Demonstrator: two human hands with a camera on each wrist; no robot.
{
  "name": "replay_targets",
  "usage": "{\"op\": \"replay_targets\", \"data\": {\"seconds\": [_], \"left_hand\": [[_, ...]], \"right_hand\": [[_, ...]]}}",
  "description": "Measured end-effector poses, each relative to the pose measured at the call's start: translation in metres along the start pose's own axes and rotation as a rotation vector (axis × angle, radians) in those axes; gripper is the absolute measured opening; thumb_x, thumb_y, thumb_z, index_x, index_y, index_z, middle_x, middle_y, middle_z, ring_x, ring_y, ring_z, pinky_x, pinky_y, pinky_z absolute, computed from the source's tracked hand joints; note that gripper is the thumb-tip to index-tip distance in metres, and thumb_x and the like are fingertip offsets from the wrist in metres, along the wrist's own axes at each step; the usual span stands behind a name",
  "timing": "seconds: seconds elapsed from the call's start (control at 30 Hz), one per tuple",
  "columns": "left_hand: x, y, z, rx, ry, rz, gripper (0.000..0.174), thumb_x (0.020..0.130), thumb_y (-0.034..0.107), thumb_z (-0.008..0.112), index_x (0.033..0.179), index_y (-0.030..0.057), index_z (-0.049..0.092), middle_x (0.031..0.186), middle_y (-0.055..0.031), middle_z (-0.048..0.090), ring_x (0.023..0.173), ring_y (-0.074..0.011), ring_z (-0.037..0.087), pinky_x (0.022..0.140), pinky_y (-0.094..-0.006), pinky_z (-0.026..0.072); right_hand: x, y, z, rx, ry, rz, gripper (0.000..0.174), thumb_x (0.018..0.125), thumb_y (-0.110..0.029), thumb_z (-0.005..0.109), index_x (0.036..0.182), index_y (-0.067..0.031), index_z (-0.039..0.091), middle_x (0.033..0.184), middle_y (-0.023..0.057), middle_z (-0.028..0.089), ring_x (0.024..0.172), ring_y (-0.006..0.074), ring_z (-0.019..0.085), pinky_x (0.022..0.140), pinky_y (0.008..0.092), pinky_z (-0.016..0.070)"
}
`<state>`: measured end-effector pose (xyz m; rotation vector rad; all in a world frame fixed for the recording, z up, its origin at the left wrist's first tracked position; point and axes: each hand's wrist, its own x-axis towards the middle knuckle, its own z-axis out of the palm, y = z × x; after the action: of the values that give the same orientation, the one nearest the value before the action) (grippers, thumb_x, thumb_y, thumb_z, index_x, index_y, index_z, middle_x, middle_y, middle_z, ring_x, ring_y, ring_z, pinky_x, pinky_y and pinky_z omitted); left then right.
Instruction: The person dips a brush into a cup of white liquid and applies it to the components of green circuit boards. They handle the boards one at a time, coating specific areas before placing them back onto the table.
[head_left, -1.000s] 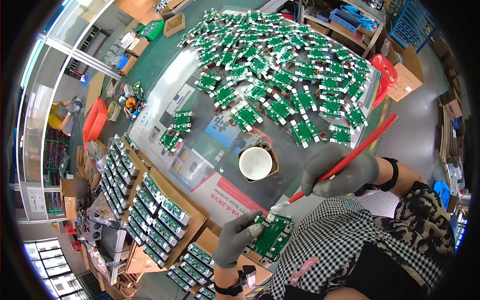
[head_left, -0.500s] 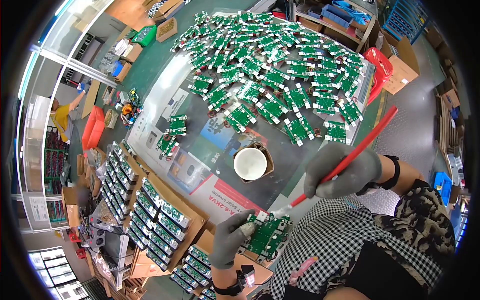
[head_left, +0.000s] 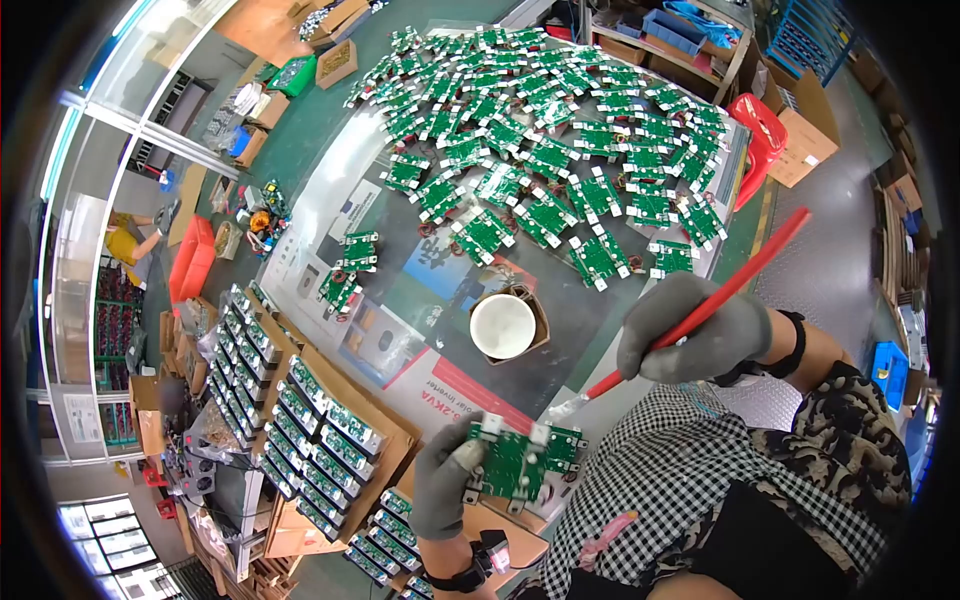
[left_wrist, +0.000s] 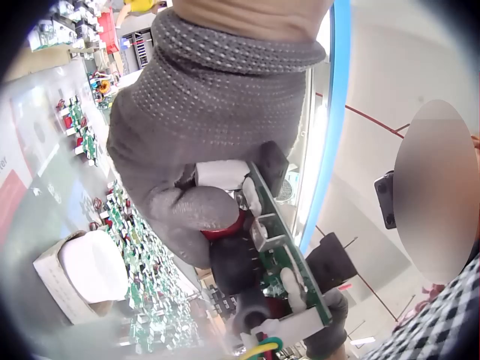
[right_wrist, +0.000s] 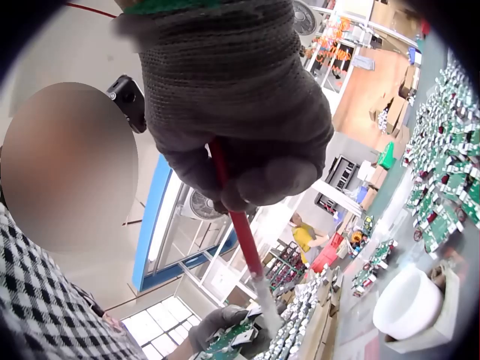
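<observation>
My left hand (head_left: 443, 480), in a grey glove, grips a green circuit board (head_left: 512, 467) by its edge. Large components and white blocks stand on the board's other face in the left wrist view, where the thumb presses against the parts. Another green board (head_left: 568, 448) shows just behind it in the head view. In my right hand (head_left: 695, 328), also gloved, is a red-handled brush (head_left: 745, 278) held like a pen. Its whitish bristles (head_left: 568, 408) point down, a little above and right of the held board. A round white tub (head_left: 502, 326) stands ahead, inside a small cardboard box.
Many green circuit boards (head_left: 548, 158) cover the far part of the table. Two boards (head_left: 358, 252) lie apart on the left. Racks of boards (head_left: 318, 440) on cardboard stand at lower left. A red stool (head_left: 757, 140) is past the table's right side. Someone in yellow (head_left: 122, 243) is at far left.
The bristles have come off the held board's top edge as the right hand shifted up and right. The held board has turned in the left hand, and another board now shows behind it.
</observation>
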<state>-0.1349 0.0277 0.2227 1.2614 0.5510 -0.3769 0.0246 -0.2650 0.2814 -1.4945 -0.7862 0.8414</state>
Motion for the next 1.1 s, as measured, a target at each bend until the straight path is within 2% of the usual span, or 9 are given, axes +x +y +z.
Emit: {"op": "replay_targets", "data": {"seconds": [0.03,0.13,0.17,0.33,0.5,0.73,0.8,0.93,1.1], "left_hand": [[-0.001,0.0,0.0,0.001,0.009,0.004,0.05,0.08,0.018,0.061,0.121,-0.0073,0.05,0.103,-0.0124,0.063,0.089,-0.019,0.063,0.081,-0.0283,0.0496],[0.008,-0.009,0.01,-0.285,0.177,0.376,0.059,0.083,0.025,0.064,0.128,-0.0032,0.039,0.113,-0.0152,0.058,0.096,-0.0231,0.062,0.082,-0.0346,0.052],[0.007,0.0,0.021,-0.397,0.178,0.406,0.05,0.083,0.018,0.063,0.124,-0.0002,0.042,0.112,-0.0109,0.055,0.101,-0.0218,0.057,0.089,-0.0368,0.0473],[0.011,0.008,0.055,-0.542,0.308,0.565,0.042,0.086,0.015,0.06,0.121,0.0014,0.042,0.112,-0.0101,0.056,0.099,-0.0192,0.058,0.087,-0.0338,0.0481],[0.018,0.005,0.07,-0.529,0.343,0.6,0.039,0.088,0.015,0.059,0.12,0.0017,0.043,0.109,-0.009,0.057,0.096,-0.0174,0.059,0.085,-0.0317,0.0486],[0.02,0.001,0.074,-0.542,0.334,0.606,0.039,0.087,0.016,0.061,0.119,0.0014,0.045,0.109,-0.0086,0.057,0.095,-0.0166,0.058,0.084,-0.03,0.0486],[0.021,0.0,0.075,-0.54,0.335,0.603,0.04,0.087,0.016,0.061,0.12,0.0013,0.045,0.109,-0.0086,0.057,0.096,-0.0166,0.058,0.083,-0.0299,0.0487],[0.023,-0.001,0.079,-0.501,0.322,0.617,0.041,0.088,0.019,0.06,0.121,0.0014,0.044,0.11,-0.0094,0.056,0.097,-0.0175,0.058,0.083,-0.0306,0.0488],[0.019,0.004,0.085,-0.469,0.316,0.627,0.043,0.088,0.018,0.059,0.125,0.0014,0.043,0.112,-0.0108,0.056,0.1,-0.0193,0.057,0.086,-0.0321,0.0475]], "right_hand": [[-0.002,-0.003,0.002,0.002,-0.007,-0.007,0.015,0.075,-0.003,0.055,0.083,0.0044,0.065,0.067,0.0078,0.062,0.057,0.0111,0.055,0.053,0.0258,0.0439],[-0.006,-0.005,0.016,0.13,0.135,-0.154,0.018,0.075,0.001,0.052,0.087,0.0073,0.063,0.065,0.0106,0.062,0.055,0.014,0.059,0.05,0.0256,0.0435],[-0.004,-0.004,0.021,0.055,0.126,-0.249,0.019,0.075,0.002,0.052,0.089,0.0073,0.063,0.065,0.0116,0.063,0.053,0.0157,0.06,0.048,0.0272,0.0441],[-0.003,0.002,0.04,-0.095,0.194,-0.413,0.015,0.074,0.003,0.054,0.086,0.0036,0.063,0.064,0.0134,0.063,0.052,0.0215,0.061,0.047,0.0318,0.0454],[0.0,0.003,0.046,-0.186,0.252,-0.503,0.012,0.075,0.0,0.056,0.085,0.0013,0.063,0.062,0.0118,0.061,0.05,0.024,0.06,0.046,0.0342,0.0447],[-0.009,0.009,0.04,-0.204,0.232,-0.438,0.013,0.068,0.002,0.056,0.079,-0.0002,0.063,0.063,0.0102,0.061,0.051,0.0247,0.058,0.047,0.0352,0.045],[-0.015,0.005,0.034,-0.193,0.191,-0.403,0.011,0.075,0.0,0.055,0.084,0.0025,0.063,0.066,0.0113,0.063,0.055,0.0243,0.061,0.049,0.0336,0.046],[-0.015,0.005,0.037,-0.19,0.264,-0.489,0.012,0.075,0.0,0.056,0.084,0.0031,0.063,0.068,0.0118,0.063,0.056,0.0244,0.062,0.051,0.0336,0.0467],[-0.023,0.007,0.035,-0.125,0.158,-0.391,0.012,0.077,-0.002,0.054,0.085,0.0037,0.063,0.069,0.012,0.063,0.057,0.0232,0.062,0.052,0.0327,0.0471]]}}
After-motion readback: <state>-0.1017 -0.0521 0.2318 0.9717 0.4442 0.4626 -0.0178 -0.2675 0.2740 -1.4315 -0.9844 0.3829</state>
